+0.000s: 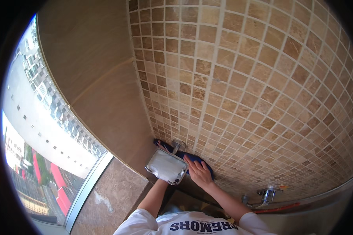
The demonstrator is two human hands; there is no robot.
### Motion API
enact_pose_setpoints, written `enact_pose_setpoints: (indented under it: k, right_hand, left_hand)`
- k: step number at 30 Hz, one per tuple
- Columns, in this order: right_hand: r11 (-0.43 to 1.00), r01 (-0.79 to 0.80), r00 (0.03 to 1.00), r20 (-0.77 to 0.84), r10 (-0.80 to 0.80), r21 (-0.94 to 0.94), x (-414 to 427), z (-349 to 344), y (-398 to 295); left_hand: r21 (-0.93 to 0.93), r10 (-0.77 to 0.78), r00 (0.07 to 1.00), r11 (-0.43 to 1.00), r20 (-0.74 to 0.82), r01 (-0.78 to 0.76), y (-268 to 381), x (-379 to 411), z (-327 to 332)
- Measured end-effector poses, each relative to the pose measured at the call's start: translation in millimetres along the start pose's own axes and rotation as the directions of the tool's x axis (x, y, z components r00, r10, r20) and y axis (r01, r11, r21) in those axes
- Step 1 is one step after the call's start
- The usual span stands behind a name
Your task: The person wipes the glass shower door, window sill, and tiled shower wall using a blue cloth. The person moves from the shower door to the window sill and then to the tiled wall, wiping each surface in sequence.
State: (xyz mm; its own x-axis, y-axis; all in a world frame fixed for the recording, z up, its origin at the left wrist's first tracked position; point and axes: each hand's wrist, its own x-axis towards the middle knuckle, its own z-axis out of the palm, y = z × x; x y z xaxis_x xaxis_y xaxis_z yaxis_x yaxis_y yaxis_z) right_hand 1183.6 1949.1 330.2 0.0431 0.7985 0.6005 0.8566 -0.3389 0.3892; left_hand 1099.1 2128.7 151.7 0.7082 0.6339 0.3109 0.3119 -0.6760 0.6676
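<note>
My right hand (200, 174) lies with its fingers extended on a dark blue cloth (191, 155), holding it against the tiled wall (241, 88). Its fingertips are close to the right edge of a rectangular metal-rimmed fixture (167, 166) with a pale, shiny top. A chrome bracket (178, 146) joins that fixture to the wall, and the cloth stretches behind it on both sides. My left forearm (154, 194) reaches up beneath the fixture. The left hand itself is hidden there, so what it touches cannot be seen.
To the left are a smooth brown wall panel (100, 73) and a window (53, 141) above a stone ledge (101, 195). A chrome mixer tap (268, 195) projects at the lower right, with a red strip (279, 208) below it. A curved pale rim (334, 195) runs along the wall.
</note>
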Motion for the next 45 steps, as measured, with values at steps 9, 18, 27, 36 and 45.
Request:
enact_pose_setpoints:
  k: [9,18,27,36,45]
  right_hand:
    - [0.993,-0.088,0.995,-0.028,0.091,0.08,-31.7,-4.4,7.3]
    - [0.81,-0.195,0.826,-0.353,0.439,0.553,-25.2,-71.6,38.4]
    - [0.673,-0.124,0.992,0.099,0.075,0.729,63.4,-118.8,-32.9]
    - [0.651,-0.181,0.973,0.037,0.229,0.737,82.3,-111.5,-40.6]
    - [0.462,-0.219,0.962,0.11,0.251,0.859,40.0,-108.6,-48.3]
  left_hand:
    - [-0.047,0.253,0.954,0.963,-0.161,-0.264,122.9,-25.8,5.5]
    - [-0.098,0.685,0.625,0.641,-0.374,-0.762,217.4,-90.4,-68.6]
    - [-0.269,0.053,0.902,0.946,-0.428,-0.183,192.8,-71.1,-193.7]
    - [-0.926,-0.452,0.844,0.354,-0.29,-0.129,194.5,-27.1,-178.9]
    - [-0.933,-0.445,0.871,0.357,-0.21,-0.043,207.2,-56.1,-171.5]
